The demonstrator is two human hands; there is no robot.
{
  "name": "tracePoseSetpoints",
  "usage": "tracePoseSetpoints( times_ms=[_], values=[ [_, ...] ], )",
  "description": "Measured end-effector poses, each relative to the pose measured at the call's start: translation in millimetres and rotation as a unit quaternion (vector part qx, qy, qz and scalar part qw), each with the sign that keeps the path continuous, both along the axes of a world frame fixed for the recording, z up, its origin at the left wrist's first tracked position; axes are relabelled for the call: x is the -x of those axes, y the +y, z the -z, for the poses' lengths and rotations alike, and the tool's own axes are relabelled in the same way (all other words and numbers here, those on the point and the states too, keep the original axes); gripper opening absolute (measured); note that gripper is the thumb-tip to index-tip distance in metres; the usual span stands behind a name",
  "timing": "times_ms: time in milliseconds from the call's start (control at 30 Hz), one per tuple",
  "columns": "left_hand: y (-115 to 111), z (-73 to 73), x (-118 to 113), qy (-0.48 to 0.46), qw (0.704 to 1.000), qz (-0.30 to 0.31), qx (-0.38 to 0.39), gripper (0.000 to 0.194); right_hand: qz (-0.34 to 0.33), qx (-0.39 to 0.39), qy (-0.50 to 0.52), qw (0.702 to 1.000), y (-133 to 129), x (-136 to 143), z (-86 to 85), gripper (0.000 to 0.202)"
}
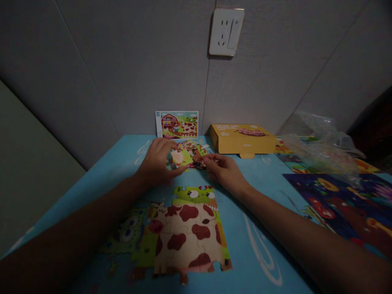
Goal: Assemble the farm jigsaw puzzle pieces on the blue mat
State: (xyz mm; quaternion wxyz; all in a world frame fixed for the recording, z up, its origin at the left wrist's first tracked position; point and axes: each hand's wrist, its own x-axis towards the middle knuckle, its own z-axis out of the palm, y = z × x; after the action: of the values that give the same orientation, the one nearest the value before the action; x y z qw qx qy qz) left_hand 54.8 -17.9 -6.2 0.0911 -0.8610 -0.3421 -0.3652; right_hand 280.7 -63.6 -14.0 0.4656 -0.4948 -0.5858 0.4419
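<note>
Close to the wall, a pile of loose jigsaw pieces (pixel 191 146) lies between my two hands. My left hand (pixel 156 162) is curved round a pale and green jigsaw piece (pixel 180 157), thumb below and fingers above. From the right, my right hand (pixel 225 170) pinches at a dark brown jigsaw piece (pixel 199 164) at the pile's front edge; its fingertips partly cover it. Nearer to me, a partly joined jigsaw (pixel 186 232) shows a white cow with red-brown patches on green, its edges notched and uneven.
A farm picture card (pixel 177 125) leans against the wall beside a yellow puzzle box (pixel 243 139). On the right are a clear plastic bag (pixel 324 151) and a dark blue picture puzzle (pixel 343 208). The blue tabletop (pixel 260 228) has printed figures. A socket (pixel 227 32) is above.
</note>
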Motion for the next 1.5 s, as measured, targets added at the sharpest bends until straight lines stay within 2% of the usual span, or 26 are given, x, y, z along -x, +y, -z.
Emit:
tracePoseSetpoints(
  times_ms=[100, 200, 300, 400, 467, 567, 767, 933, 1133, 1400, 1500],
  values=[
    [-7, -2.7, -3, 0.047, 0.991, 0.124, -0.021, 0.046, -0.079, -0.019, -0.077, 0.994, -5, 0, -2.1, 0.042],
    [-7, -1.3, -3, 0.068, 0.986, 0.155, -0.012, 0.052, -0.104, -0.022, -0.111, 0.988, -5, -1, -2.5, 0.048],
    [-2, 2.3, -1, 0.055, 0.994, 0.093, -0.004, 0.063, -0.053, -0.01, -0.068, 0.996, -1, -2, 1.0, 0.045],
    [2, 5.0, 2, 0.047, 0.998, -0.034, 0.035, 0.06, 0.006, 0.021, 0.021, 1.0, 3, -1, 3.9, 0.04],
    [4, 5.4, 3, 0.066, 0.988, -0.11, 0.087, 0.055, 0.027, 0.04, 0.063, 0.997, 4, -1, 3.4, 0.035],
    [4, 4.0, 3, 0.107, 0.968, -0.163, 0.156, 0.05, 0.052, 0.056, 0.09, 0.993, 3, 0, -0.3, 0.029],
    [3, 0.4, 2, 0.124, 0.962, -0.153, 0.191, 0.043, 0.098, 0.077, 0.142, 0.982, 2, -1, -7.4, 0.019],
    [3, -0.3, 2, 0.121, 0.958, -0.156, 0.209, 0.044, 0.102, 0.085, 0.172, 0.976, 2, 0, -9.9, 0.006],
    [2, -1.1, 0, 0.124, 0.955, -0.164, 0.214, 0.039, 0.096, 0.084, 0.185, 0.974, 0, 1, -11.6, 0.031],
    [7, 3.0, 3, 0.108, 0.955, -0.16, 0.224, 0.064, 0.075, 0.077, 0.146, 0.983, -1, 2, -11.2, 0.022],
    [5, 2.5, 3, 0.083, 0.971, -0.135, 0.181, 0.072, 0.07, 0.072, 0.128, 0.987, -1, 2, -10.2, 0.024]
  ],
)
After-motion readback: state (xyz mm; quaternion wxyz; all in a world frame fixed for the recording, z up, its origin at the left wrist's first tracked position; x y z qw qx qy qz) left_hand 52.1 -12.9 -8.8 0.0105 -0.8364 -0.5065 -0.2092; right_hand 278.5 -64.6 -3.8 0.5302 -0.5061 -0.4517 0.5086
